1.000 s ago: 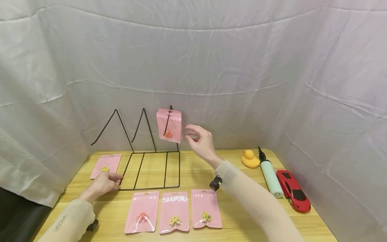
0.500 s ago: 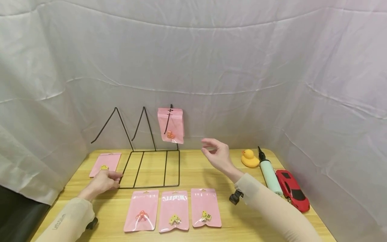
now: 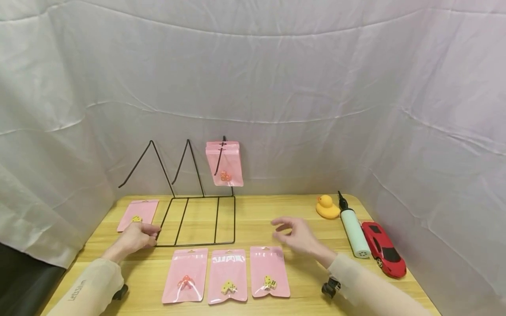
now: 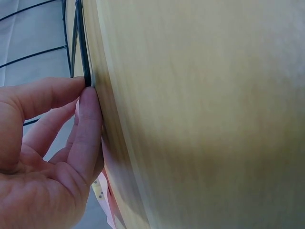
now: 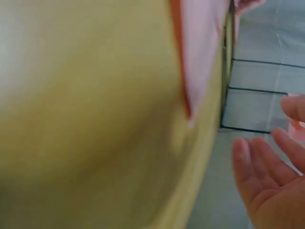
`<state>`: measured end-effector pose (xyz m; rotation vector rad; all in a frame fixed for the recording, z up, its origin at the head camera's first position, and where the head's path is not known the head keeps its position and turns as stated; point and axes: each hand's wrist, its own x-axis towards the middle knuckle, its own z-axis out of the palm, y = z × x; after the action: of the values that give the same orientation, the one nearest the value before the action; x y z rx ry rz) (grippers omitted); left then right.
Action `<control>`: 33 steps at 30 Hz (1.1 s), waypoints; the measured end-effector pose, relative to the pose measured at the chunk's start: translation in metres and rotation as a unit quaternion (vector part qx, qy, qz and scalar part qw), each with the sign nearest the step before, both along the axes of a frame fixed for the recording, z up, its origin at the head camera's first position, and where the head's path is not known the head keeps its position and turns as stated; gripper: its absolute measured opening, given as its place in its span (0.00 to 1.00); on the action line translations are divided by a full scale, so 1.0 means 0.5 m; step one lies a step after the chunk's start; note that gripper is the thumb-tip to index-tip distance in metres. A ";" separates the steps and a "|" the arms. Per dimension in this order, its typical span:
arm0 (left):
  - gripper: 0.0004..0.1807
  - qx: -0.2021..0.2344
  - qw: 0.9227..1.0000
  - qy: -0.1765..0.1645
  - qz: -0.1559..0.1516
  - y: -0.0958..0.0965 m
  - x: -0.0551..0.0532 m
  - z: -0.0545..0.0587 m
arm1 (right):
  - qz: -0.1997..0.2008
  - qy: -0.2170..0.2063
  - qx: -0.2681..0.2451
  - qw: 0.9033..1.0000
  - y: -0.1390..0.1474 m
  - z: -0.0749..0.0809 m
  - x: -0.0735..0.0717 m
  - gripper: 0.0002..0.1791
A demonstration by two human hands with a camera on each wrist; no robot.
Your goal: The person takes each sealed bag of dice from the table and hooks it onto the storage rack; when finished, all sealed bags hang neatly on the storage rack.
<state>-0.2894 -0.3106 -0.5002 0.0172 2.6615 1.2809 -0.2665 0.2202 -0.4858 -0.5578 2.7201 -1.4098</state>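
Observation:
A black wire display rack (image 3: 235, 219) with three slanted hooks stands at the back left of the table. My left hand (image 3: 134, 239) pinches its front left corner; in the left wrist view, thumb and fingers close on the black wire (image 4: 85, 52). Pink zip bags (image 3: 226, 160) hang on the right hook, the front one with orange dice. My right hand (image 3: 298, 237) holds nothing, fingers loosely bent, over the table right of the rack. Nearest to it lies a pink bag with yellow dice (image 3: 270, 283). Left of that are another yellow-dice bag (image 3: 228, 267) and an orange-dice bag (image 3: 186, 265).
Another pink bag (image 3: 143, 209) with yellow dice lies at the back left, behind my left hand. A yellow rubber duck (image 3: 327, 208), a pale green hand pump (image 3: 354, 235) and a red toy car (image 3: 382, 250) line the right side. White curtains (image 3: 276, 79) enclose the table.
My right hand has moved away from the hanging bags, down and to the right toward the table. The hung bags have swung slightly right. My left hand stays at the rack's corner.

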 end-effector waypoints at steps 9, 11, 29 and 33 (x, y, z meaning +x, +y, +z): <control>0.30 -0.003 1.000 0.004 -0.001 -0.001 0.001 0.000 | 0.004 0.020 0.140 0.990 -0.002 -0.043 0.047 0.38; 0.30 -0.004 1.000 0.005 0.000 -0.001 0.001 0.000 | -0.005 0.031 0.160 0.987 -0.007 -0.045 0.049 0.40; 0.30 -0.008 1.000 0.015 -0.001 0.000 0.002 -0.002 | 0.050 0.011 0.149 0.988 -0.002 -0.059 0.038 0.11; 0.29 -0.006 1.000 0.018 -0.004 0.000 0.002 -0.003 | 0.073 -0.004 0.104 0.992 0.007 -0.059 0.037 0.10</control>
<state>-0.2884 -0.3108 -0.5016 0.0499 2.6967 1.2725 -0.2481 0.2236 -0.5151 -0.7179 2.7105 -1.0778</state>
